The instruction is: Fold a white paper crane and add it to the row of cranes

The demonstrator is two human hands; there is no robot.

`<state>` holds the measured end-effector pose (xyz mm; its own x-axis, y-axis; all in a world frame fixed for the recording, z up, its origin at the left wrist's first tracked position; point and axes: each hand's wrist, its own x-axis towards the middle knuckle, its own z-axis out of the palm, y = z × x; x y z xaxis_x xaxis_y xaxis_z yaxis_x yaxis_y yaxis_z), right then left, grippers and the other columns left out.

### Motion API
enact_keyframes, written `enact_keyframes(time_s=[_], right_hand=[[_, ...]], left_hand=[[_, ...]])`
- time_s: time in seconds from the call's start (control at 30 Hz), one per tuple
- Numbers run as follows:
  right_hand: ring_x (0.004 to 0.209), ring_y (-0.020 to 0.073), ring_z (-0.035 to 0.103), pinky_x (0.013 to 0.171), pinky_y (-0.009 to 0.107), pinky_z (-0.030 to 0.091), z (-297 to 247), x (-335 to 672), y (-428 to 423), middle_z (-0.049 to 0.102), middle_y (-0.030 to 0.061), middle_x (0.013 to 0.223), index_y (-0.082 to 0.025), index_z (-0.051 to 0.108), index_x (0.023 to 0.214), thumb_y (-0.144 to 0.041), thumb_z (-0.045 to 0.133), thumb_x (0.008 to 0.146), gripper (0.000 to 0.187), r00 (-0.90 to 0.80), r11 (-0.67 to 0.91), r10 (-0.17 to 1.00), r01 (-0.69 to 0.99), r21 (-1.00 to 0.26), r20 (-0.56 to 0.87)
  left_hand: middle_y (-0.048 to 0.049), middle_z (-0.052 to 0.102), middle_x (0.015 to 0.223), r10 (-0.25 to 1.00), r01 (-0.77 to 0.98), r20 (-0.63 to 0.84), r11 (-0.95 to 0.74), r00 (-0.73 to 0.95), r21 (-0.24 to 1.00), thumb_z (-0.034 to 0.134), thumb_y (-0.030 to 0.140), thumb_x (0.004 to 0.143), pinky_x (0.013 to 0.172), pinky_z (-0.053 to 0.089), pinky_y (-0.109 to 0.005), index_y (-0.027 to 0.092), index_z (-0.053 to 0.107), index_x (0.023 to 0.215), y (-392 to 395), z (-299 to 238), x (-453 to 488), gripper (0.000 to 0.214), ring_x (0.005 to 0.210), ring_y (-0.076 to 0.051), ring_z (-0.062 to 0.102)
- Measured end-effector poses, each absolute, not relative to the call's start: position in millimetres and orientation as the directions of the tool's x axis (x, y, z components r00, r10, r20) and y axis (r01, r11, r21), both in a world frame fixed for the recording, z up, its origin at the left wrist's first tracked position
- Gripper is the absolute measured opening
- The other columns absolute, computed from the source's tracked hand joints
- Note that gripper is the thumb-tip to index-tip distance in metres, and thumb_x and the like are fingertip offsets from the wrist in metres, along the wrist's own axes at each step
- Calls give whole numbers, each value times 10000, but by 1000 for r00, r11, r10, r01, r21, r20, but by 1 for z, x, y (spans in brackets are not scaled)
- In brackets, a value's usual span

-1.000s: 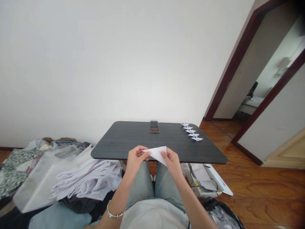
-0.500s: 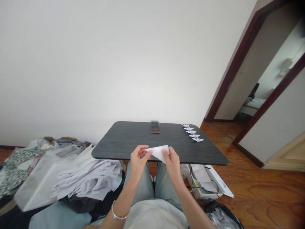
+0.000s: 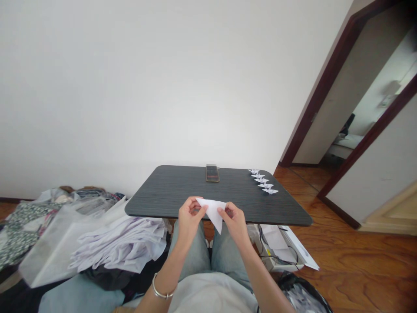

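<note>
A white sheet of paper [image 3: 214, 214], folded into a triangle, is held between both my hands at the near edge of the dark table [image 3: 182, 187]. My left hand [image 3: 189, 216] pinches its left corner between thumb and fingers. At the right corner, my right hand [image 3: 235, 221] grips the paper with thumb and curled fingers. The triangle's point hangs downward past the table edge. Several white folded paper cranes [image 3: 261, 180] stand in a slanting row on the table's right side.
A phone [image 3: 212, 173] lies at the table's back edge by the wall. Heaped clothes [image 3: 124, 243] are at the left. Below the table on the right are a white box [image 3: 276, 248] with cables and papers, and a black bag [image 3: 302, 295] of scraps. A doorway opens at the right.
The folded paper has turned, so its free point now hangs down between my hands. My right hand has shifted slightly left with its fingers more curled.
</note>
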<state>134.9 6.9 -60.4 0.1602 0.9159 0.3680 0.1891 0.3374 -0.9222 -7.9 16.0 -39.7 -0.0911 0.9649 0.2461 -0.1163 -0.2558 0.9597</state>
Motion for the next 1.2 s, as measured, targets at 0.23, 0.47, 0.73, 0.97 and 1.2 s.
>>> enact_keyframes(time_s=[0.23,0.47,0.73,0.97,1.2], right_hand=[[414,106,464,428,221,405,-61,132,6,507,-52,467,-183,538,669,-429,649,697,271,97,242,968,-111,-964,232],[475,123,553,472,224,458,-61,134,8,595,-17,534,-176,546,664,-406,709,645,282,34,186,983,-138,-973,183],[488,110,467,452,208,367,-58,141,8,539,-24,531,-172,575,618,-403,630,716,257,84,250,966,-66,-966,245],[497,115,466,486,226,353,-57,143,7,556,-19,539,-167,596,626,-387,655,693,238,90,263,962,-61,-963,257],[485,115,473,480,228,357,-53,142,6,568,-17,527,-171,596,614,-420,675,664,266,81,223,974,-148,-964,213]], left_hand=[[-23,638,699,978,-115,209,-208,2,971,694,251,639,547,479,-213,129,555,946,19,-47,-7,358,640,-134,586],[-65,680,748,978,-61,208,-205,34,977,678,271,662,571,451,-212,105,628,907,18,-48,-8,299,647,-137,598],[-72,704,750,973,-32,191,-188,129,982,718,256,620,586,449,-219,107,693,878,16,-43,-12,299,648,-147,616],[-74,719,698,985,-121,57,-37,164,992,749,303,579,550,451,-223,101,691,864,15,-40,-13,354,583,-151,632],[-71,721,716,985,-149,50,-25,167,989,756,302,578,568,462,-228,108,683,875,12,-38,-15,362,602,-155,642]])
